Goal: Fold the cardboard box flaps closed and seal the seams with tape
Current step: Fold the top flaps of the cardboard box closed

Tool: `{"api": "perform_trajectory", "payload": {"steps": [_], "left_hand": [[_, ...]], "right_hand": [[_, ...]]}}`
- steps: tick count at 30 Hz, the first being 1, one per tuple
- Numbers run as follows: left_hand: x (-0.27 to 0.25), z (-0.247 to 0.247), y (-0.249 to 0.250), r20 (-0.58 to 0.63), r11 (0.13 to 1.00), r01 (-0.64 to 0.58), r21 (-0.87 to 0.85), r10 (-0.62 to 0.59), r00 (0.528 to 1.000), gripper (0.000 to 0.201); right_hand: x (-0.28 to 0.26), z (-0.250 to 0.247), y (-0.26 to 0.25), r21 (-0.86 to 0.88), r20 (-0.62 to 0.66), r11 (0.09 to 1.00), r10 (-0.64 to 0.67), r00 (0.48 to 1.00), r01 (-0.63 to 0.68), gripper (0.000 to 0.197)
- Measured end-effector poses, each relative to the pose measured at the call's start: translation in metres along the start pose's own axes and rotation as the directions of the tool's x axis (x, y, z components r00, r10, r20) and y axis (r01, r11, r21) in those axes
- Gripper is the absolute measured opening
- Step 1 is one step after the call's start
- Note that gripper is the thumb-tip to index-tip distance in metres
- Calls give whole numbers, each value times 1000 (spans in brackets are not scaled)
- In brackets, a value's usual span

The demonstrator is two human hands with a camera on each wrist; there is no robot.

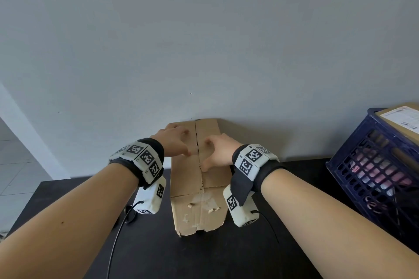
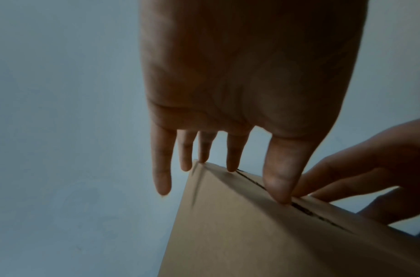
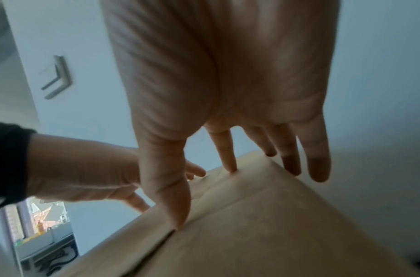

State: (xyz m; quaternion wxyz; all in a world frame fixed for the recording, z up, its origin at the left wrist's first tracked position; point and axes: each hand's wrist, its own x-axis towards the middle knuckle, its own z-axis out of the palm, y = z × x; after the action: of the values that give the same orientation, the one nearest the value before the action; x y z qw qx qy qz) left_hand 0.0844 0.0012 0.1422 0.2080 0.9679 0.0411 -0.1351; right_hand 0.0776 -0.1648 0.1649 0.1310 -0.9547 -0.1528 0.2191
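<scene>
Cardboard box stands at centre of the head view, on a black table, its far end against the grey wall. Top flaps folded down and meeting along a centre seam that runs away from the camera; a thin dark gap shows along it. Near face of the box is scuffed, with torn patches in the paper surface. No tape visible on the seam.

Left hand rests on the left flap, fingers straight and spread, fingertips touching the cardboard, thumb tip down just beside the seam. Nothing gripped.

Right hand rests on the right flap, likewise splayed; fingertips press the cardboard and the thumb tip sits at the seam. Nothing gripped. The two thumbs are close together across the gap.

Both wrists carry black bands with white blocks printed with square black-and-white markers; a black cable trails from each.

At right edge of the head view, a dark blue plastic crate on the table, well apart from the box, with a labelled cardboard parcel lying on top.
</scene>
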Motion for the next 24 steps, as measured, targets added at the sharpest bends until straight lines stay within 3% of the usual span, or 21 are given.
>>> {"api": "perform_trajectory", "payload": {"steps": [9, 18, 24], "left_hand": [[-2, -2, -6, -3, 999, -35, -1, 35, 999, 77], [-1, -3, -10, -22, 999, -35, 27, 35, 999, 84], [-2, -8, -12, -85, 1000, -1, 11, 2, 996, 94]], "right_hand": [[-4, -4, -8, -18, 0, 1000, 17, 1000, -17, 72], [-9, -4, -13, -14, 40, 999, 30, 999, -30, 82], [-12, -6, -9, 6, 105, 999, -32, 994, 32, 90]]}}
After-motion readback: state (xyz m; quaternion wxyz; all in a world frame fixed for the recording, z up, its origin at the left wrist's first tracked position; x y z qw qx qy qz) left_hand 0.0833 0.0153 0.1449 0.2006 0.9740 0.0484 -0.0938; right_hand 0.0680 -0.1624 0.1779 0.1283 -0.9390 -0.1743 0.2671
